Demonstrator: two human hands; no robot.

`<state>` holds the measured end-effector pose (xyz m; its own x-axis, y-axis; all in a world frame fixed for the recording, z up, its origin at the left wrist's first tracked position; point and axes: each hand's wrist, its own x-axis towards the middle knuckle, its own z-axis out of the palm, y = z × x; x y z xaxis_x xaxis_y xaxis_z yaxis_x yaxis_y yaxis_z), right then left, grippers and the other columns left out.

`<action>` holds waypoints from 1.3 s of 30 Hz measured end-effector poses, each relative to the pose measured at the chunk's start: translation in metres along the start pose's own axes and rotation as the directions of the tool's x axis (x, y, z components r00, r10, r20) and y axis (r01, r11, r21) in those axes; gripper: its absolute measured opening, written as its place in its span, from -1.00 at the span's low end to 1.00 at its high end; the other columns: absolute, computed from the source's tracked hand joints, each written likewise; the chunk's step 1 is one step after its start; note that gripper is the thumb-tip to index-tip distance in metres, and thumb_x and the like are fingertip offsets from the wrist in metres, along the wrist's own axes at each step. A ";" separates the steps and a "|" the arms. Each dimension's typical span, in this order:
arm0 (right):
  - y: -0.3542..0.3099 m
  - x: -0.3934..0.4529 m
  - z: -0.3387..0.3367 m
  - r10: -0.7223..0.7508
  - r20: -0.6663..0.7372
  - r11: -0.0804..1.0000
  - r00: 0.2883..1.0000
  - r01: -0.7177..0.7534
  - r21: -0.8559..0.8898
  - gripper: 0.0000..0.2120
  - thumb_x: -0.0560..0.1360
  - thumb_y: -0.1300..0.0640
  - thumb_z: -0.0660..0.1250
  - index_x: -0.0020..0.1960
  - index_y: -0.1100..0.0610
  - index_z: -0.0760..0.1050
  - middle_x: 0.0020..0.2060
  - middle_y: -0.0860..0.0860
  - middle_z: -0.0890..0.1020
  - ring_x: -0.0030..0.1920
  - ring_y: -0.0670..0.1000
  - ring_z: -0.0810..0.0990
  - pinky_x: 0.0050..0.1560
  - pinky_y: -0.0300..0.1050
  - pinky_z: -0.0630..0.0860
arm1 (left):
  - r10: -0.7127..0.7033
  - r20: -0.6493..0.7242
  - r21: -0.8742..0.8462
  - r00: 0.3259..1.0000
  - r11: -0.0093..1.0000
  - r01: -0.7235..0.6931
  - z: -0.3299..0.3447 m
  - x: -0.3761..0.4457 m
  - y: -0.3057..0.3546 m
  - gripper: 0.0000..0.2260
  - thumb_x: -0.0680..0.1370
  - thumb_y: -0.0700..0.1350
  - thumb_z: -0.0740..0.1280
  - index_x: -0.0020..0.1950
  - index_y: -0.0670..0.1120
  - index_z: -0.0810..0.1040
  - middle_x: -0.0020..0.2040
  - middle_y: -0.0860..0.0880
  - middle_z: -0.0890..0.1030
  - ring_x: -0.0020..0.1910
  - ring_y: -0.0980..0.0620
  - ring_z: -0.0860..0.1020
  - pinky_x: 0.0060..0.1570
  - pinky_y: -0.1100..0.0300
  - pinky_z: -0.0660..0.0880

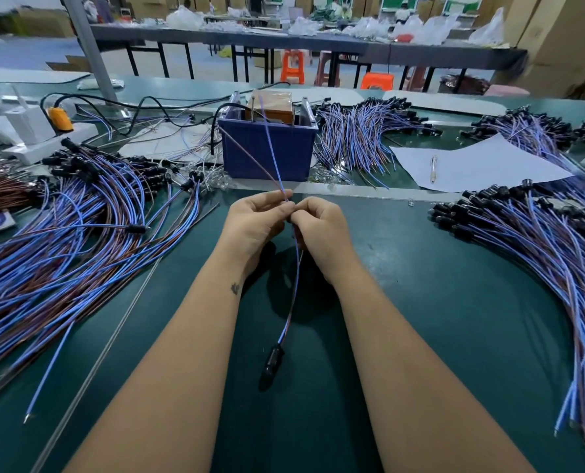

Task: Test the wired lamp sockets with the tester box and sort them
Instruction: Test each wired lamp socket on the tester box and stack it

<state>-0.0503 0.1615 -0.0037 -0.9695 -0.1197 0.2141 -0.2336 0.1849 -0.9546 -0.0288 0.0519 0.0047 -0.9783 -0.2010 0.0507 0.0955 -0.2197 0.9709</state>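
Observation:
My left hand [255,223] and my right hand [320,230] meet over the middle of the green table, both pinching the same pair of thin wires. The blue wire [271,145] and the brown wire [246,153] run up from my fingers toward the tester box [267,150], a blue bin with metal posts and an orange block inside. Below my hands the wires hang down to a black lamp socket [272,365] that lies on the table between my forearms.
Big heaps of wired sockets lie at the left [79,220], the right [540,254] and behind the box [362,131]. A sheet of paper [482,165] with a pen [433,169] sits at the right. A power strip [42,131] stands at the far left.

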 end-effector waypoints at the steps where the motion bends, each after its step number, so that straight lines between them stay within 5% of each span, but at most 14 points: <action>1: 0.000 0.000 0.000 -0.012 -0.011 1.000 1.000 0.011 -0.013 -0.76 0.45 0.24 0.30 -0.37 0.06 0.48 -0.44 0.01 0.53 -0.34 0.01 0.46 -0.24 -0.03 0.43 | 0.007 -0.001 0.038 1.000 0.999 -0.007 0.000 0.000 -0.001 -0.88 0.54 -0.29 0.37 -0.05 -0.09 0.62 -0.26 0.02 0.64 -0.27 0.14 0.56 -0.23 0.35 0.47; 9: 0.000 0.000 0.006 -0.041 -0.123 0.994 0.992 0.028 -0.103 -0.80 0.56 0.16 0.24 -0.24 0.01 0.41 -0.39 -0.04 0.54 -0.24 0.16 0.56 -0.20 0.05 0.49 | 0.291 -0.177 0.307 0.940 0.924 -0.228 0.005 0.009 -0.008 -0.81 0.60 -0.13 0.33 -0.20 -0.12 0.60 -0.34 0.00 0.61 -0.37 0.12 0.55 -0.15 0.09 0.59; 12: -0.002 0.001 0.006 -0.030 -0.220 0.994 0.975 0.006 -0.108 -0.86 0.59 0.14 0.19 -0.14 0.02 0.41 -0.33 -0.04 0.53 -0.19 0.14 0.56 -0.13 0.04 0.50 | 0.350 -0.253 0.321 0.902 0.910 -0.263 0.005 0.010 -0.008 -0.82 0.59 -0.12 0.34 -0.22 -0.01 0.58 -0.40 0.09 0.58 -0.43 0.16 0.50 -0.28 0.18 0.52; 16: -0.004 0.003 0.002 0.031 -0.285 0.998 0.958 -0.047 -0.051 -0.89 0.60 0.16 0.16 -0.06 0.03 0.44 -0.30 0.01 0.54 -0.18 0.15 0.56 -0.07 0.08 0.51 | 0.371 -0.318 0.364 0.872 0.897 -0.249 0.004 0.009 -0.009 -0.78 0.59 -0.18 0.30 -0.24 0.04 0.53 -0.36 -0.01 0.51 -0.38 0.10 0.42 -0.29 0.23 0.38; 18: -0.006 0.003 0.002 0.050 -0.282 0.997 0.958 -0.064 -0.041 -0.88 0.60 0.17 0.15 -0.02 0.05 0.46 -0.30 0.02 0.54 -0.20 0.14 0.55 -0.07 0.08 0.51 | 0.386 -0.295 0.468 0.874 0.856 -0.221 0.003 0.009 -0.011 -0.72 0.60 -0.17 0.26 -0.33 -0.08 0.44 -0.39 -0.06 0.40 -0.38 0.06 0.30 -0.33 0.15 0.26; 22: -0.008 0.002 0.006 0.086 -0.278 0.994 0.957 -0.100 -0.036 -0.86 0.60 0.18 0.14 0.02 0.07 0.48 -0.29 0.05 0.55 -0.19 0.16 0.57 -0.07 0.09 0.51 | 0.393 -0.273 0.634 0.878 0.760 -0.143 0.002 0.008 -0.013 -0.64 0.59 -0.16 0.22 -0.40 -0.14 0.27 -0.50 0.04 0.22 -0.46 0.06 0.14 -0.41 0.16 0.09; 39: -0.004 0.002 0.005 0.102 -0.224 0.982 0.969 -0.135 -0.135 -0.84 0.62 0.09 0.10 0.10 0.01 0.44 -0.22 0.07 0.63 -0.17 0.09 0.56 -0.19 -0.06 0.43 | 0.322 -0.320 0.646 0.891 0.762 -0.044 -0.014 0.017 -0.010 -0.66 0.59 -0.13 0.22 -0.36 -0.19 0.31 -0.50 0.03 0.23 -0.46 0.03 0.15 -0.48 0.22 0.08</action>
<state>-0.0511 0.1560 -0.0007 -0.9803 0.1209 0.1564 -0.1090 0.3296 -0.9378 -0.0437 0.0375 -0.0070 -0.7817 -0.5557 0.2831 -0.0034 0.4577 0.8891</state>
